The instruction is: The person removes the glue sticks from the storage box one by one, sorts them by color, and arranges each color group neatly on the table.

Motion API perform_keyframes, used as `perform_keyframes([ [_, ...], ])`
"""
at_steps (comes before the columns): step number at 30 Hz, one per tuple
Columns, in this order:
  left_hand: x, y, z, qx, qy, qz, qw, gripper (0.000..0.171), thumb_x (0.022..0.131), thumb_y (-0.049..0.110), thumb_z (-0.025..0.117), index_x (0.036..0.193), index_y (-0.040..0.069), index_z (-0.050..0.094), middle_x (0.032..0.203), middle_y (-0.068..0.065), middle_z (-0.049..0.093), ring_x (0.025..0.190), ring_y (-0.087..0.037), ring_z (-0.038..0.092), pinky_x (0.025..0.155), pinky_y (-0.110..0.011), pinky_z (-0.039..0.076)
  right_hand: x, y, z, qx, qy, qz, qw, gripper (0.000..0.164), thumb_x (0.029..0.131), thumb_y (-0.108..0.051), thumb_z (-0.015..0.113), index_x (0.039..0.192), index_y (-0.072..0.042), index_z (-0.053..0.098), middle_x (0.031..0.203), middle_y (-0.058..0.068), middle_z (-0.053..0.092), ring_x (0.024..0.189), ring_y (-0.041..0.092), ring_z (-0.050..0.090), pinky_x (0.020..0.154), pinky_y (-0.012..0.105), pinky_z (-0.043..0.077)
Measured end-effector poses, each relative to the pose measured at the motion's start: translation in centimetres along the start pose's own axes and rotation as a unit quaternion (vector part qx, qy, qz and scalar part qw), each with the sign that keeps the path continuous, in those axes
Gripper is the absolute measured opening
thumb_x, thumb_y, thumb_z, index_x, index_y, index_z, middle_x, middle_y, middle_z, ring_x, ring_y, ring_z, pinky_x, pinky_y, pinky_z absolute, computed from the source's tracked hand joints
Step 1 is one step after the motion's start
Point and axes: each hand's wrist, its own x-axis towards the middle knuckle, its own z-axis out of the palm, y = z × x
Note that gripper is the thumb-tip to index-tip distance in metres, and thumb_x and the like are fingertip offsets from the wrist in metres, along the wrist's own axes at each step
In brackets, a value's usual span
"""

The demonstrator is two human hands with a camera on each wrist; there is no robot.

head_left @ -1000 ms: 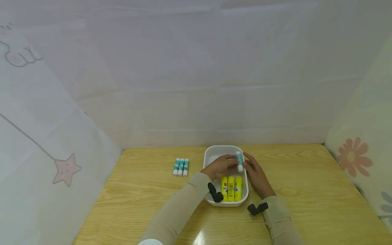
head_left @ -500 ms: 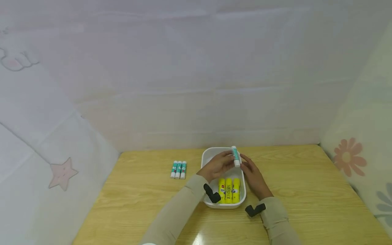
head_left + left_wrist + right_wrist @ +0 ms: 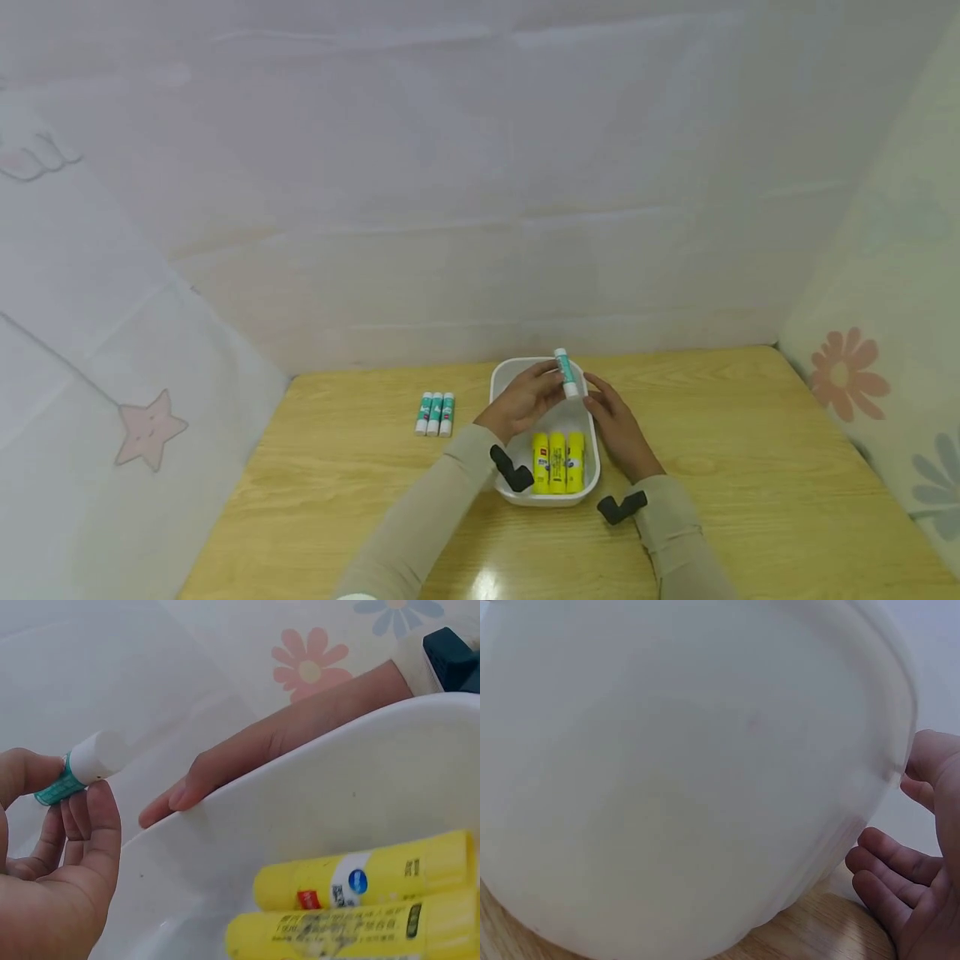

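Note:
My left hand [image 3: 522, 402] pinches a teal-and-white glue stick [image 3: 566, 372] between thumb and fingers, holding it tilted above the far part of a white plastic bin [image 3: 498, 492]. In the left wrist view, the white end of the glue stick [image 3: 99, 756] points away from the thumb. My right hand [image 3: 621, 429] lies along the bin's right side, fingers mostly straight. The right wrist view has its thumb at the rim and the other fingers beside the outer wall. Several yellow glue sticks [image 3: 557, 463] lie side by side in the near part of the bin.
Left of the bin, 3 teal-and-white glue sticks [image 3: 435, 414] lie in a row on the wooden table [image 3: 337, 483]. A pale cloth backdrop [image 3: 420, 283] rises behind the table and along both sides.
My left hand has lifted the glue stick slightly and drawn it leftward, away from the bin's right rim. Its tilt has increased. My right hand stays beside the bin. The view shifts slightly.

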Motion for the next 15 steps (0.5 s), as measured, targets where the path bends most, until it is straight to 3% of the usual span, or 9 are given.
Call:
perform_keyframes([
  [6,-0.7,2.1,-1.9,0.024,0.004,-0.004,0.9997,0.045,0.101,0.008,0.052,0.144,0.0,0.039,0.12,-0.01,0.056,0.105,-0.016,0.058,0.1,-0.032,0.046,0.2,-0.5,-0.1,-0.004,0.008,0.007,1.0,0.049,0.098,-0.051,0.051,0.145,-0.047,0.036,0.139,0.009,0.05,0.129,0.03,0.046,0.109,0.054,0.031],
  [10,-2.0,4.3,-4.9,0.05,0.009,-0.005,0.9987,0.048,0.101,0.008,0.053,0.145,0.001,0.037,0.125,-0.011,0.053,0.109,-0.018,0.057,0.1,-0.032,0.045,0.3,-0.5,0.1,-0.001,0.008,0.008,1.0,0.047,0.1,-0.045,0.05,0.145,-0.048,0.037,0.139,0.009,0.05,0.128,0.031,0.046,0.11,0.055,0.03],
  [15,-4.5,6.5,-9.6,0.08,0.041,-0.015,0.9958,0.052,0.103,0.011,0.049,0.15,0.001,0.028,0.139,-0.016,0.042,0.122,-0.021,0.049,0.104,-0.032,0.042,0.7,-0.2,0.4,0.002,0.001,0.0,1.0,0.046,0.1,-0.046,0.051,0.144,-0.049,0.037,0.138,0.009,0.051,0.127,0.03,0.047,0.11,0.054,0.03],
])
